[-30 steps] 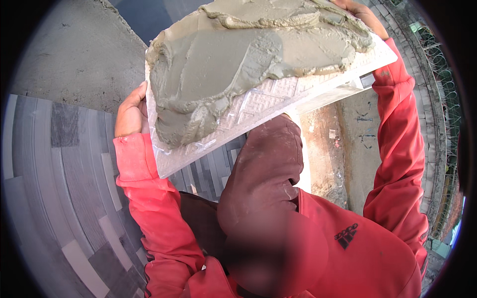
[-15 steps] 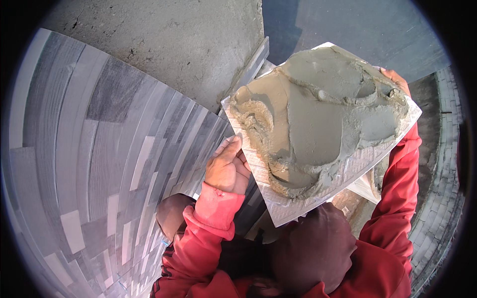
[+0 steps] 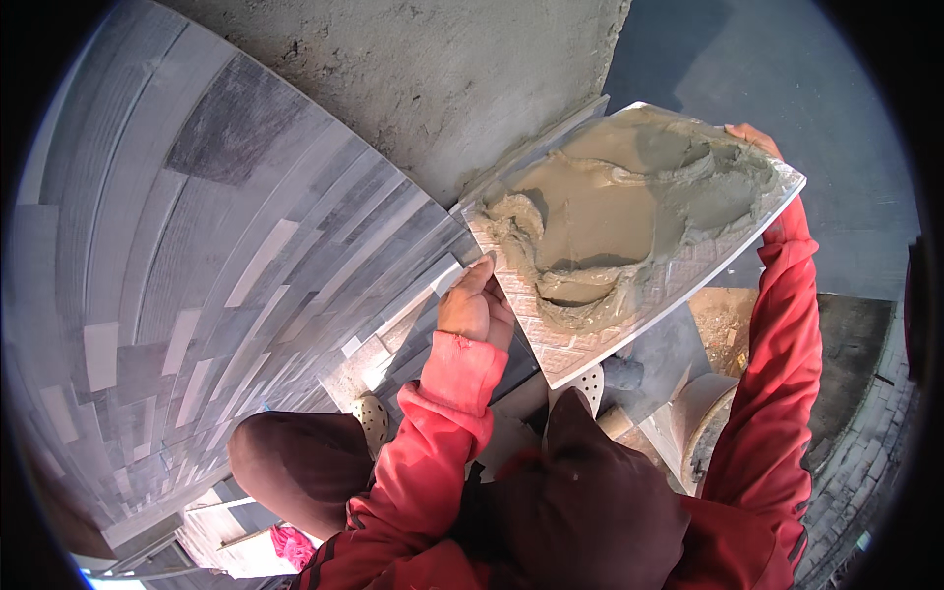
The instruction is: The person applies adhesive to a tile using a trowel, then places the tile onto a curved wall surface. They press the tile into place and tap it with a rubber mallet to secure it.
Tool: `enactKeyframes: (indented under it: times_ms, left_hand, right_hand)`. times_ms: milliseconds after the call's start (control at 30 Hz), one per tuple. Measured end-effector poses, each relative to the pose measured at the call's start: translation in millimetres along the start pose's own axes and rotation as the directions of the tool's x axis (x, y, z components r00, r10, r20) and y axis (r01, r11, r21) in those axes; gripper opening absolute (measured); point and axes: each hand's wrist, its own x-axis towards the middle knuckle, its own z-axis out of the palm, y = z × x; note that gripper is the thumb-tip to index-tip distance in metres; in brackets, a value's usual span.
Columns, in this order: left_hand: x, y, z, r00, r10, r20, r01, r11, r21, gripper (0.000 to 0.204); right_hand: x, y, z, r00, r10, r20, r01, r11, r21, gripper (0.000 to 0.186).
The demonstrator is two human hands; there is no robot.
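Note:
A square tile point(image 3: 560, 356) is held up in front of me with its ribbed back showing. Thick grey mortar point(image 3: 600, 221) covers most of that back in uneven ridges, leaving bare strips along the near edges. My left hand point(image 3: 476, 310) grips the tile's left edge, thumb on the back side and fingers partly hidden. At the far right corner, my right hand point(image 3: 755, 140) wraps round the edge; most of its fingers are behind the tile. The tile's far left edge is close to a narrow tile edge at the foot of the rough cement surface point(image 3: 442, 88).
Grey wood-pattern tiles point(image 3: 226, 256) cover the surface on my left. A smooth dark grey surface point(image 3: 777, 69) spreads at the far right. Below stand a mortar-smeared bucket point(image 3: 710, 428) and my perforated shoes point(image 3: 371, 423). Brick paving point(image 3: 855, 482) curves along the right; pink cloth point(image 3: 292, 544) lies lower left.
The tile has tilted, so its back looks more foreshortened, and its far side is nearer the cement surface. My view has shifted, showing both shoes and the bucket. Both hands keep their grip.

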Motion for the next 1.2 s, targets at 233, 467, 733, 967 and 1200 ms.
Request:
enactKeyframes:
  times_ms: [233,467,733,967,1200]
  left_hand:
    - [18,6,4,0.996,0.085,-0.041,-0.082,0.995,0.053,0.034]
    - [33,11,1,0.993,0.083,-0.084,-0.080,0.996,0.033,0.036]
    - [38,20,5,0.999,0.037,-0.035,-0.040,0.996,-0.086,0.022]
    - [45,29,2,0.997,0.000,-0.075,0.004,0.999,0.051,0.039]
    - [48,39,10,0.994,0.009,-0.105,-0.010,1.000,-0.012,0.022]
  right_hand:
    - [57,2,-1,0.999,0.016,0.051,-0.013,0.998,-0.060,0.015]
    - [89,1,7,0.998,0.013,0.059,-0.006,0.992,-0.125,0.015]
    - [114,-14,8,0.977,-0.031,0.211,0.101,0.940,-0.327,0.017]
    - [128,-10,4,0.972,-0.061,0.228,0.156,0.891,-0.427,0.014]
    - [151,-15,-1,0.972,-0.042,0.231,0.127,0.921,-0.367,0.021]
